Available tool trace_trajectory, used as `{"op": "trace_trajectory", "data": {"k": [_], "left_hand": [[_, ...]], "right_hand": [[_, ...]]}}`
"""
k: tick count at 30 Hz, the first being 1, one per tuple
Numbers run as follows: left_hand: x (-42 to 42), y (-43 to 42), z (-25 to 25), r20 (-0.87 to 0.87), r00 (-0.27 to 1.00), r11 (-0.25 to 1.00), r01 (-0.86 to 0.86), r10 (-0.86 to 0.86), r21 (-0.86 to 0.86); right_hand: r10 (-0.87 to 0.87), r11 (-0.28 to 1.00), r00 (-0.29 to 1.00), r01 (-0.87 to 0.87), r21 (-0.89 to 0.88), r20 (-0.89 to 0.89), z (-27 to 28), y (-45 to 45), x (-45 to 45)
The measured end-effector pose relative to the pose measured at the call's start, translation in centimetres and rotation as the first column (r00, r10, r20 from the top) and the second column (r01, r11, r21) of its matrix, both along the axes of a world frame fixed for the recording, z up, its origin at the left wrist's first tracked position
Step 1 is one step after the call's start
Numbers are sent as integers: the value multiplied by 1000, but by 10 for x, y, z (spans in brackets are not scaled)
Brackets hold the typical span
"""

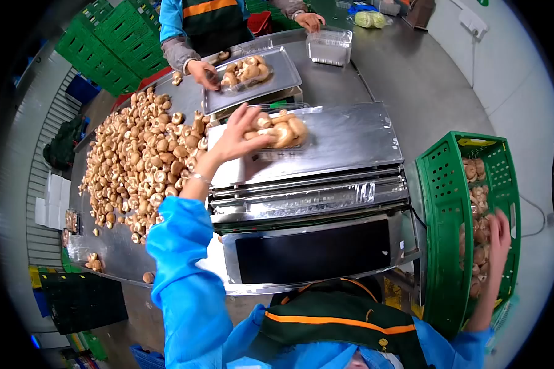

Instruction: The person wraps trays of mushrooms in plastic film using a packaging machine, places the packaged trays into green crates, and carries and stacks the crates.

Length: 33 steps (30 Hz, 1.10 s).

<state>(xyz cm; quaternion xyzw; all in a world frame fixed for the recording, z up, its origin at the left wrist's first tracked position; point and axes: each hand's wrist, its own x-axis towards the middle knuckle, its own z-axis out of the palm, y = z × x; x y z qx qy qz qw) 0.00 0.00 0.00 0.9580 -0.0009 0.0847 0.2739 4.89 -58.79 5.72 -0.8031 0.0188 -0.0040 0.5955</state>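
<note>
In the head view, I see the left hand (234, 140) with its fingers spread wide, just at the left side of a pack of mushrooms (284, 131). The pack sits on the shiny metal top (357, 132), to the right of the palm. The fingertips look close to it, but I can't tell if they touch it.

Over on my right, the right hand (500, 237) is down in a green crate (442, 178), over some mushroom packs (479, 200). I can't tell if it is gripping one, as its fingertips are hard to see.

A big heap of brown mushrooms (138, 150) lies on the table to the left of the metal top. Across from me, a co-worker has one hand (204, 75) by a tub of mushrooms (246, 72) on a silver tray (284, 69). The co-worker's other hand (311, 22) is at a see-through tub (330, 50).
</note>
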Motion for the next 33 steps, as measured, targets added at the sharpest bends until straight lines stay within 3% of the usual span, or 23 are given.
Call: {"op": "trace_trajectory", "data": {"k": [1, 2, 3, 4, 5, 7, 9, 10, 15, 17, 18, 19, 20, 21, 22, 23, 25, 27, 29, 31, 32, 33], "left_hand": [[11, -19, -8, 33, 999, 999, -9, 10, -44], [21, -30, -13, 138, 990, 1000, 2, 2, -27], [3, 13, 3, 269, 950, 988, 145, -155, 58], [8, -1, -16, 239, 947, 975, 221, -214, -2], [-5, -24, -24, 320, 913, 967, 248, -254, 60], [-17, -54, -14, 404, 907, 992, 91, -119, 88], [-15, -59, -9, 295, 953, 988, 17, -61, 151], [-19, -62, -8, 281, 959, 985, -8, -42, 174], [-19, -86, -19, 214, 971, 987, -129, 105, 99], [-36, -84, -15, 208, 971, 993, -122, 120, -5], [-62, -82, -1, 274, 953, 992, -121, 129, -47], [-95, -81, 18, 273, 943, 980, -170, 193, -103], [-123, -76, 35, 340, 896, 955, -295, 286, -27], [-151, -76, 15, 377, 824, 858, -498, 423, 127], [-173, -78, 13, 296, 818, 754, -572, 493, 325], [-181, -80, 12, 199, 835, 730, -546, 513, 411], [-175, -84, -3, 133, 839, 714, -523, 528, 465], [-157, -87, -21, 175, 838, 704, -533, 517, 470], [-147, -91, -31, 86, 850, 772, -511, 520, 379], [-143, -78, -32, -5, 895, 881, -438, 446, 180], [-153, -69, -29, -145, 888, 881, -454, 436, -133], [-163, -61, -15, -274, 885, 777, -462, 376, -428]], "right_hand": [[1, 1000, 1000, -1, -14, -2, 8, -4, 3], [191, 974, 979, -181, -133, 65, 4, 45, 17], [355, 924, 916, -312, -223, 186, -3, 145, -14], [573, 787, 784, -446, -425, 239, 15, 194, -19], [711, 688, 622, -519, -508, 327, -5, 228, -10], [815, 561, 411, -386, -732, 408, -19, 295, 7], [880, 456, 316, -353, -817, 355, -43, 329, 34], [942, 315, 284, -561, -765, 180, -47, 334, 37], [935, 343, 298, -626, -701, 192, -49, 321, 39], [852, 514, 388, -490, -704, 352, -47, 304, 39], [777, 612, 508, -468, -637, 373, -38, 283, 32], [687, 702, 612, -424, -572, 391, -29, 265, 28], [551, 805, 704, -309, -506, 447, -36, 241, 28], [566, 671, 783, -256, -696, 257, -38, 218, 21], [528, 484, 846, -232, -843, 70, -37, 197, 10], [440, 272, 893, -233, -934, -95, -39, 186, 2], [541, 351, 836, -123, -928, 94, -58, 200, -7], [612, 298, 786, -128, -946, 86, -71, 222, -14], [659, 397, 739, -186, -899, 138, -86, 230, -17], [598, 632, 801, -443, -636, 36, -85, 221, -16], [577, 721, 817, -525, -452, -29, -85, 216, -14], [582, 776, 788, -612, -151, -203, -74, 203, -23]]}}
